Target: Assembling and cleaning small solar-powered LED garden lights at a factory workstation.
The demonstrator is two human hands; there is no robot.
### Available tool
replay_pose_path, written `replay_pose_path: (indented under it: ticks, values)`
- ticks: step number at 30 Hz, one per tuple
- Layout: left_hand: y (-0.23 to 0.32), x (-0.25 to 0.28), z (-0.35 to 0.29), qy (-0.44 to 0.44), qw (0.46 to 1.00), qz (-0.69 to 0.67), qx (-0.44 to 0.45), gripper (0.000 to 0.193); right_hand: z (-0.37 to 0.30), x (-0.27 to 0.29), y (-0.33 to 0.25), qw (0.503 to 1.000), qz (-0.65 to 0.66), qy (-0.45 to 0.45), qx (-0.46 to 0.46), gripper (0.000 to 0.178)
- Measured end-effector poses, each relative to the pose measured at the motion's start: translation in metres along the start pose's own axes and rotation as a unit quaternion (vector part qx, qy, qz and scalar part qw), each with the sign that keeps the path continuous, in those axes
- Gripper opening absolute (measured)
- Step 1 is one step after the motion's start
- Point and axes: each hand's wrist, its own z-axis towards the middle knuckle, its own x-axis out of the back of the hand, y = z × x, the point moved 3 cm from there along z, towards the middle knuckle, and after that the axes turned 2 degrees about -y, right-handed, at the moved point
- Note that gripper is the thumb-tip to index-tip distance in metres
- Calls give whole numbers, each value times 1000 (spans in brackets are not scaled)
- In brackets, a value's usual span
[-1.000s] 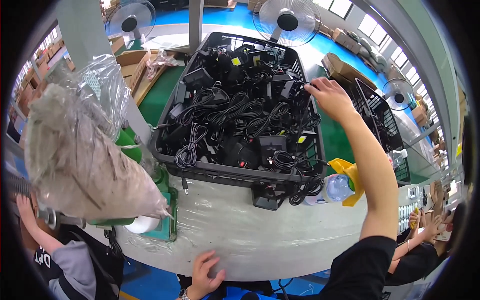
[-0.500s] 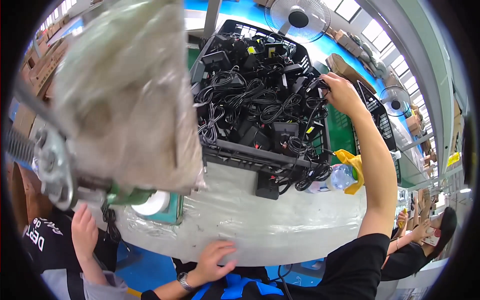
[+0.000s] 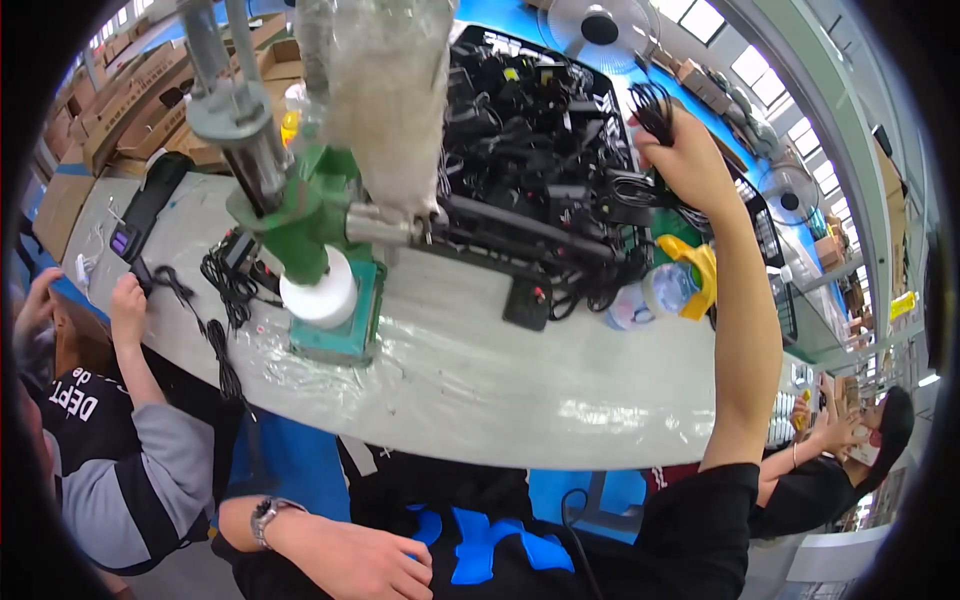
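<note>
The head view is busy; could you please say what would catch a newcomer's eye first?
Likely the green machine left of centre, above a white disc. Right of it, a black crate brims with adapters. At the crate's right, the right hand holds coiled black cable.

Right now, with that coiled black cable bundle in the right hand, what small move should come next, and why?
Probably lift the coiled black cable bundle slightly: the right hand holds it at the right edge of the black plastic crate, and looped black cord shows just below the hand, so it could snag.
</note>
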Motion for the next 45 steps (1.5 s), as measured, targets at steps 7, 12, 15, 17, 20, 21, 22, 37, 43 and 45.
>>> replay_pose_path:
  ticks: [7,12,15,17,20,21,22,37,43,45]
  values:
    - [14,49,17,192,966,103,-141,10,-55,-39,-78,996,30,-41,69,24]
    - [-59,45,11,256,959,53,106,18,-87,-85,-77,990,97,-99,-13,15]
    - [-127,67,-17,514,771,245,285,39,-108,-101,-39,983,147,-104,-32,15]
    - [-151,76,-21,545,702,312,335,44,-126,-113,-23,978,174,-94,-68,17]
    - [-178,93,-10,499,601,489,390,60,-159,-117,-6,975,186,-49,-111,21]
    - [-188,101,-5,483,600,497,400,65,-169,-117,0,973,183,-23,-141,24]
    - [-196,109,2,465,604,505,405,70,-180,-116,8,972,182,-18,-148,24]
    - [-161,144,-12,569,640,387,342,69,-213,-156,16,967,236,-75,-67,22]
    - [-113,151,-5,612,621,419,254,71,-111,-38,-41,961,262,85,-13,25]
    - [-112,153,2,632,624,407,216,68,-77,-5,-45,968,200,152,11,33]
